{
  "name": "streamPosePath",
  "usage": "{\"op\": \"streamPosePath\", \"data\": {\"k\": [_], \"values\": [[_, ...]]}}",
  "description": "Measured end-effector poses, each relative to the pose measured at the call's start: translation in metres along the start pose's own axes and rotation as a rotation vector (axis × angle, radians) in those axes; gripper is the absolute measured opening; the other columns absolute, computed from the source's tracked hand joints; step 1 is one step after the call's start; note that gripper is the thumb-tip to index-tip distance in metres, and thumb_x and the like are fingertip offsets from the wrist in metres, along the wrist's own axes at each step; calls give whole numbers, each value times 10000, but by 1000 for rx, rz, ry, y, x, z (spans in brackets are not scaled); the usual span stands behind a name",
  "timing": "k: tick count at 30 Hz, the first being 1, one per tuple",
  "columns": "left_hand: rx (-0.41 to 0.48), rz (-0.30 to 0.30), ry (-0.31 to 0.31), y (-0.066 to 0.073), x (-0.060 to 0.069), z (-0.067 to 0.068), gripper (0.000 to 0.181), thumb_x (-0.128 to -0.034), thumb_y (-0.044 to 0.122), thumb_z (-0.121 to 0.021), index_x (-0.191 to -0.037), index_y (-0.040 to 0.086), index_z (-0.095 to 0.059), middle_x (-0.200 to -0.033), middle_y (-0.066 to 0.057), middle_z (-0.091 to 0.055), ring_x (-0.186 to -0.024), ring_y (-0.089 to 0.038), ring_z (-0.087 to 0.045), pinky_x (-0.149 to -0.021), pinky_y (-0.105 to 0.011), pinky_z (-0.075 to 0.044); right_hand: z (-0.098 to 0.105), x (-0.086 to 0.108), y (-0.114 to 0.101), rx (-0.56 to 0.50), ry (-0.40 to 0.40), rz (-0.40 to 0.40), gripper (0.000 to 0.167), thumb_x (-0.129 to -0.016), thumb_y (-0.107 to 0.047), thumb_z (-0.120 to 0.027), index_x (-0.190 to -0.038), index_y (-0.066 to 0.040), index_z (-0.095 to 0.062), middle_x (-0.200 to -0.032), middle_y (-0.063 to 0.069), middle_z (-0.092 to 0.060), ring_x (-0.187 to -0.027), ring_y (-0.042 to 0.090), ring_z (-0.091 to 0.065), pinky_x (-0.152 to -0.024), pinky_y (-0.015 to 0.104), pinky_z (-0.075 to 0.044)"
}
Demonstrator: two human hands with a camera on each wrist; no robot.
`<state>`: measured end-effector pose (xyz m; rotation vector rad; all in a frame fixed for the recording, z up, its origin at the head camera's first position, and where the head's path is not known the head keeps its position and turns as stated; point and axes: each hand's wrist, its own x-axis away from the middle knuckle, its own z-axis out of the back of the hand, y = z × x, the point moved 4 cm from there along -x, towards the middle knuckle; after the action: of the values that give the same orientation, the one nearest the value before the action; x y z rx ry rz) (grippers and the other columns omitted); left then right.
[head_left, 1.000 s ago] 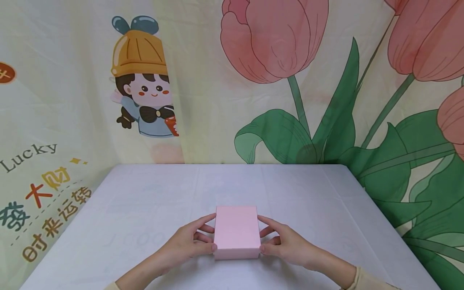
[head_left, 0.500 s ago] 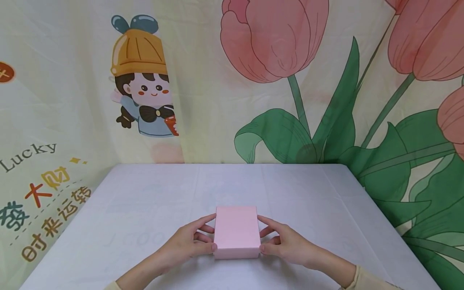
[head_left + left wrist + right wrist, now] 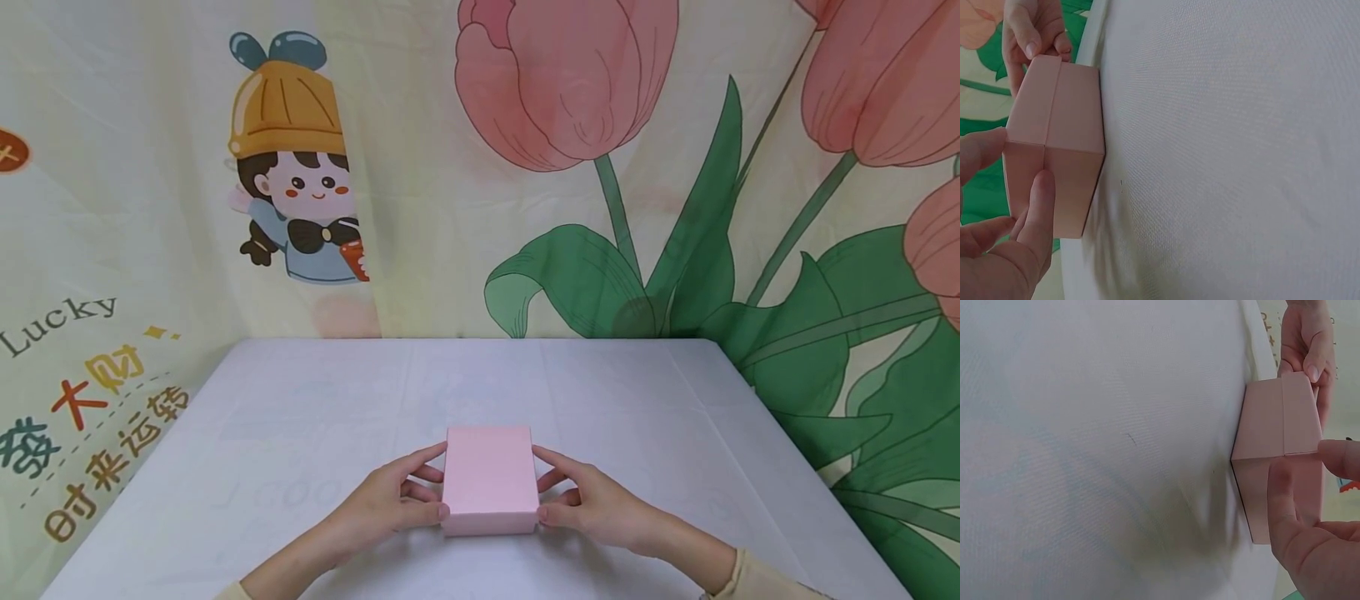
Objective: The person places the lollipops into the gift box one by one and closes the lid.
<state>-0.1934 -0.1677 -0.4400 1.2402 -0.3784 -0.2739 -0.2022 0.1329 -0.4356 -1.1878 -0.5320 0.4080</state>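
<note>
A pink lidded box [image 3: 491, 475] sits on the white-covered table near its front. The left hand [image 3: 382, 497] holds the box's left side, thumb at the near corner and the other fingers spread toward the far corner. On the opposite side, the right hand [image 3: 600, 507] holds it in a mirrored way. In the left wrist view, the lid [image 3: 1030, 112] is on the box, a thin seam running below it, and a left fingertip [image 3: 1042, 181] touches near that seam. A right fingertip [image 3: 1281, 472] lies by the seam in the right wrist view. The box's inside is hidden.
A white cloth [image 3: 300, 408] covers the table, which extends behind and to both sides of the box. Behind it hangs a printed curtain [image 3: 420, 167] with tulips, a cartoon figure and lettering.
</note>
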Motion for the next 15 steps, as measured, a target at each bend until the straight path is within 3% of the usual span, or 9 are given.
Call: {"op": "streamPosePath", "data": {"k": [9, 15], "values": [[-53, -6, -6, 0, -1, 2, 891, -906, 260, -861, -1654, 160, -386, -1395, -111, -582, -1123, -208, -686, -885, -275, -563, 5, 0, 2, 35, 4, -29, 818, -987, -162, -772, -1675, -140, -329, -1305, 94, -631, -994, 248, -736, -889, 330, -567], [-190, -62, 18, 1, 0, 8, 768, -981, 320, -776, -1641, 169, -414, -1380, -89, -621, -1120, -190, -681, -892, -269, -571, 20, 6, 4, 59, 34, -22, 759, -1021, -196, -735, -1663, -107, -341, -1369, 132, -626, -1017, 253, -744, -918, 342, -590]]}}
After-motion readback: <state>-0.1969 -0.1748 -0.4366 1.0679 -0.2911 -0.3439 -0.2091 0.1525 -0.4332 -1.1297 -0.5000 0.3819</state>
